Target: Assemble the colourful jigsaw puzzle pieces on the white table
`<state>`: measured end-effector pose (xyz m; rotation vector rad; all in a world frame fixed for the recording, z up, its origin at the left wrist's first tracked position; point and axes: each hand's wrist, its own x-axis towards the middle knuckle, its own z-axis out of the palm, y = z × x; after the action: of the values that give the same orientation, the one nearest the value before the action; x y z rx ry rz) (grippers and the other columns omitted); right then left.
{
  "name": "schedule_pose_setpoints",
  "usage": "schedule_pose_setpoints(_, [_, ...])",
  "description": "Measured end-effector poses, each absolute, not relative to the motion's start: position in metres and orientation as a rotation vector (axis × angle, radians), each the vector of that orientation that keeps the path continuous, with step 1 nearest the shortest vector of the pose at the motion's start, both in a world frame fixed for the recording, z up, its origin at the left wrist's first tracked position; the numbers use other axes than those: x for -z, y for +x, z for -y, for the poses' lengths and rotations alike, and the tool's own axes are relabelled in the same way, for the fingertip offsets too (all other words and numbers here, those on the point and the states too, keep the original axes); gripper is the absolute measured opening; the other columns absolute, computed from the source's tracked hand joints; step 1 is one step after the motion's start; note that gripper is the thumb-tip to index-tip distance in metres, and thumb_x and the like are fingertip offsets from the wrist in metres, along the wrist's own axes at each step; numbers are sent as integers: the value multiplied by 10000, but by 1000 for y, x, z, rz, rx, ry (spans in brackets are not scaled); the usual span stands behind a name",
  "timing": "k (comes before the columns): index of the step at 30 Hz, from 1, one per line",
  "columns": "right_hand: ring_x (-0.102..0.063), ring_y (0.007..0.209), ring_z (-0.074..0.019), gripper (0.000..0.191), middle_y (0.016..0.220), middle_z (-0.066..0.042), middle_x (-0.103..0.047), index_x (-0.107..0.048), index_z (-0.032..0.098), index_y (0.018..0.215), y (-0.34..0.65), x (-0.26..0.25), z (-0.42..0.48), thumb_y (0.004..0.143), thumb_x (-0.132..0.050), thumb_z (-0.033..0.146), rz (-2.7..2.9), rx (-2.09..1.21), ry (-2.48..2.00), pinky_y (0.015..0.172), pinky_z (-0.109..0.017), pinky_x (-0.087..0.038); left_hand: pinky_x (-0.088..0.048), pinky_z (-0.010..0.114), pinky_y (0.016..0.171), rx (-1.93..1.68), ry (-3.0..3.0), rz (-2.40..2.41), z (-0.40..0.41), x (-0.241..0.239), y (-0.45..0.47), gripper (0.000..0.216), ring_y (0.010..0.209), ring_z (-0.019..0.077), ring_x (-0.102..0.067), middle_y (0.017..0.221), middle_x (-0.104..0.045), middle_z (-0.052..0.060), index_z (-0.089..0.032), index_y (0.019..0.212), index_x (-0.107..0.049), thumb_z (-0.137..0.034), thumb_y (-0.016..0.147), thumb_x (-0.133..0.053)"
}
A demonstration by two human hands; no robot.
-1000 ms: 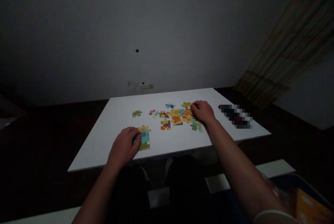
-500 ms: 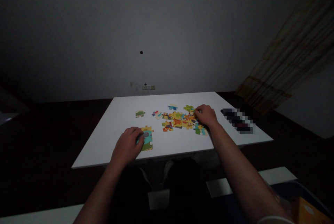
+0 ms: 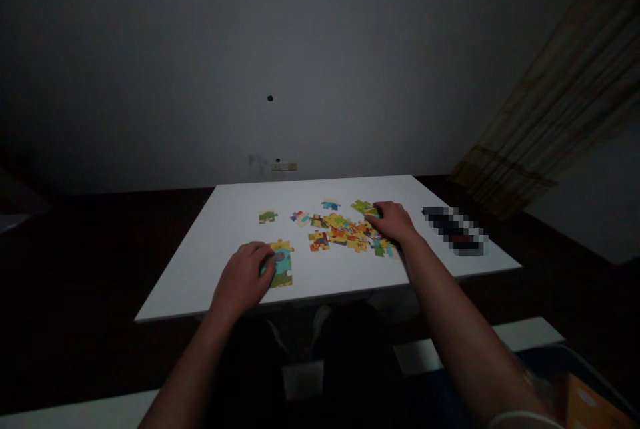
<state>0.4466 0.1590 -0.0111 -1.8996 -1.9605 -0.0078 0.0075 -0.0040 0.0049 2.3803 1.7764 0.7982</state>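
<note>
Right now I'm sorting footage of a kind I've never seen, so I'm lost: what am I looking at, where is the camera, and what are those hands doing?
There is no machine here: these are a person's two bare hands, filmed by one camera worn on the head, looking forward and down. The room is dim. A white table carries colourful jigsaw pieces. The left hand rests on a small joined puzzle section near the front edge. The right hand lies on a pile of loose pieces; whether it grips one cannot be told. One green piece lies apart on the left, and a dark blurred-out object sits on the right.
</note>
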Motion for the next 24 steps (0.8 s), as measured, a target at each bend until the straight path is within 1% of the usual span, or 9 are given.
schedule_pose_setpoints(3, [-693,1246,-403,499,1332,-209,-764,-778,187,1332,448,12,-161,941,-707,489,1864,-38,-1885,1076,-530,-539,-570,514,1060,-806,2378,-1775,4,-5,7,241,1197,323,-687,1271,-762,131,-216,1135,-784,-330,1060,-585])
schedule_pose_setpoints(7, [-715,1226,-369,495,1333,-194,-764,-731,189,1351,452,10,-163,913,-696,416,1666,-161,-1781,1063,-482,-555,-569,529,1070,-797,2379,-1775,4,-4,7,262,1199,329,-683,1277,-757,142,-203,1152,-785,-339,1062,-580])
schedule_pose_setpoints(12, [-722,1193,-361,482,1287,-163,-778,-713,232,1350,456,6,-163,904,-675,411,1408,-187,-1697,1061,-490,-545,-569,543,1073,-792,2389,-1768,3,-3,6,266,1201,328,-675,1285,-752,141,-211,1160,-777,-352,1071,-569])
schedule_pose_setpoints(14, [-717,1198,-356,461,1310,-166,-769,-716,229,1327,457,3,-163,912,-659,420,1318,-169,-1640,1071,-487,-537,-568,548,1074,-794,2386,-1771,3,-2,5,262,1203,330,-673,1285,-750,141,-213,1165,-773,-351,1071,-570])
schedule_pose_setpoints(16, [-719,1175,-352,451,1293,-177,-770,-726,206,1291,457,0,-163,910,-651,435,1241,-162,-1583,1050,-477,-544,-569,554,1071,-798,2382,-1769,3,-2,5,260,1202,333,-671,1280,-750,141,-214,1168,-771,-351,1071,-572])
schedule_pose_setpoints(18, [-731,1076,-337,447,1183,-165,-788,-740,187,1234,456,-2,-162,891,-657,462,1210,-208,-1542,973,-458,-568,-571,554,1065,-804,2381,-1762,3,-2,5,254,1193,333,-672,1273,-751,137,-218,1162,-770,-349,1070,-573])
schedule_pose_setpoints(21, [-707,848,-281,407,916,-86,-776,-751,205,1130,450,-1,-160,861,-690,505,1337,-384,-1500,793,-397,-569,-571,548,1062,-824,2385,-1753,3,-3,6,241,1183,329,-676,1267,-753,130,-228,1143,-770,-345,1070,-573])
schedule_pose_setpoints(22, [-692,801,-264,371,853,-64,-761,-752,216,1081,448,0,-159,860,-700,510,1425,-453,-1485,754,-378,-556,-570,545,1063,-828,2385,-1753,3,-3,6,239,1183,327,-677,1267,-754,129,-230,1141,-772,-345,1069,-575])
schedule_pose_setpoints(24, [-687,785,-250,296,815,-53,-760,-754,229,970,443,1,-156,886,-697,508,1622,-551,-1462,739,-360,-540,-569,537,1064,-830,2382,-1755,4,-4,6,241,1191,328,-681,1273,-754,129,-230,1144,-777,-344,1064,-580])
